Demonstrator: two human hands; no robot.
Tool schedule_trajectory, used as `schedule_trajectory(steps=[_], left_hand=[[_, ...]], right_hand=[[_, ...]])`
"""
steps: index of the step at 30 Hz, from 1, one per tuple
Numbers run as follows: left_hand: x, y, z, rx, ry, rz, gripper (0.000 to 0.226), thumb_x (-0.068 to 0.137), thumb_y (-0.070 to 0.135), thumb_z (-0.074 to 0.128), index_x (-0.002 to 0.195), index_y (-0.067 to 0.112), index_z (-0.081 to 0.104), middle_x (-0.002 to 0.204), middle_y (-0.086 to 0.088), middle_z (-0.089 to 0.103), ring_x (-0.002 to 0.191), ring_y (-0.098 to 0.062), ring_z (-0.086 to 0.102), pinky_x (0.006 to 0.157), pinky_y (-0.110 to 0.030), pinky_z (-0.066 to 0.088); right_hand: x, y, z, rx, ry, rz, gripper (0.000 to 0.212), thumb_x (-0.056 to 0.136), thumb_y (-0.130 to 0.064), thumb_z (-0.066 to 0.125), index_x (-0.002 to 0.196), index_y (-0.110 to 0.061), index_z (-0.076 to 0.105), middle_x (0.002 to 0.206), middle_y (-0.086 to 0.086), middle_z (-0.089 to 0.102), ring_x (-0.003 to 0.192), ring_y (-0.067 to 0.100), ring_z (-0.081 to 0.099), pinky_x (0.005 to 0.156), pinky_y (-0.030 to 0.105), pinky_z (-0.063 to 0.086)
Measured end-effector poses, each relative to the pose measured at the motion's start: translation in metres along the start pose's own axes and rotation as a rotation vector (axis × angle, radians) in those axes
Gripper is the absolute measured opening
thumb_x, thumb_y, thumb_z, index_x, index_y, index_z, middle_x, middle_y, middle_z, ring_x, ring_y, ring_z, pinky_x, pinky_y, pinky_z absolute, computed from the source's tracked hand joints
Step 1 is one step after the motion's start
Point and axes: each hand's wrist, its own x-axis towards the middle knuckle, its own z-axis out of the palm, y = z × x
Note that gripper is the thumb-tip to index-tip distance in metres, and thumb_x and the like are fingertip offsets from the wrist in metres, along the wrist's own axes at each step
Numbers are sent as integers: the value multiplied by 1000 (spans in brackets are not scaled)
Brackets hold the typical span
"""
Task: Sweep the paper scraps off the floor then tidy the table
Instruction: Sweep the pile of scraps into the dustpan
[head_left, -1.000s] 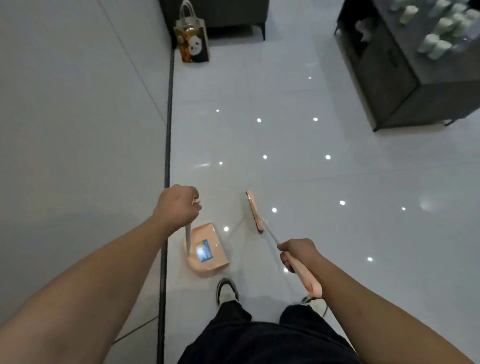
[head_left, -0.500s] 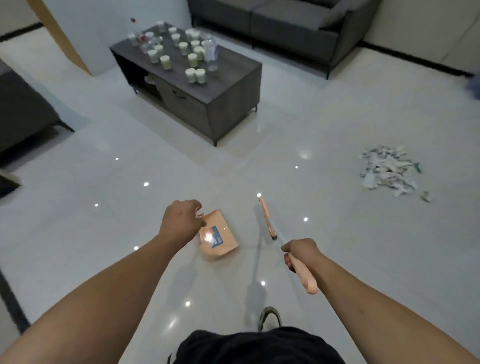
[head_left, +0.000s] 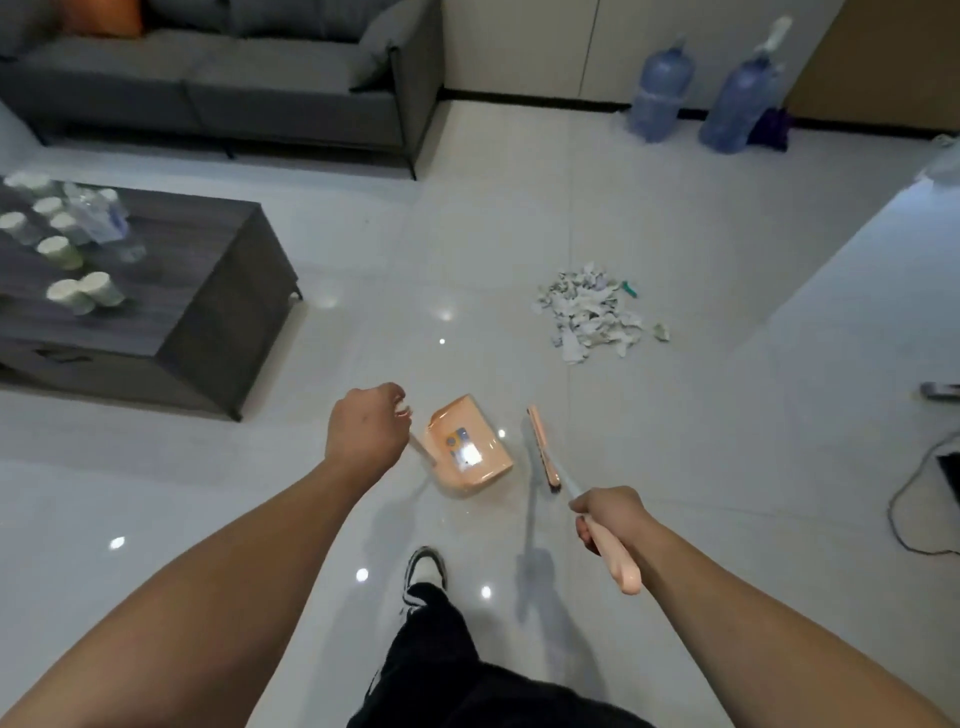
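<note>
— How far along were we?

— Barely begun. The paper scraps (head_left: 592, 314) lay unswept in a heap right of centre frame; cups (head_left: 85, 293) crowded the counter (head_left: 208, 291) at left.

— And our hands?

— Our left hand (head_left: 366, 434) was clenched on the dustpan (head_left: 465, 447) handle, our right hand (head_left: 610, 517) on the broom (head_left: 543, 449), its head's long axis running up-frame, toward the heap.
</note>
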Motion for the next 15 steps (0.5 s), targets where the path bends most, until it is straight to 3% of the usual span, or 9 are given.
schedule_trajectory(steps=[8,15], left_hand=[[145,5,-2,-91,-108,52,25,81,21,63,105,16,70,90,-7,73,89,-30,64,75,-31,49],[252,41,23,-92,-168,132,24,83,24,63,104,16,70,90,-6,73,87,-30,64,77,-32,49]], right_hand=[[37,-96,39,188,92,87,10,88,2,57,94,10,60,57,14,52,35,18,46,40,21,41],[82,-162,27,244,167,136,8,86,2,62,84,9,59,51,13,52,35,20,45,39,22,40]])
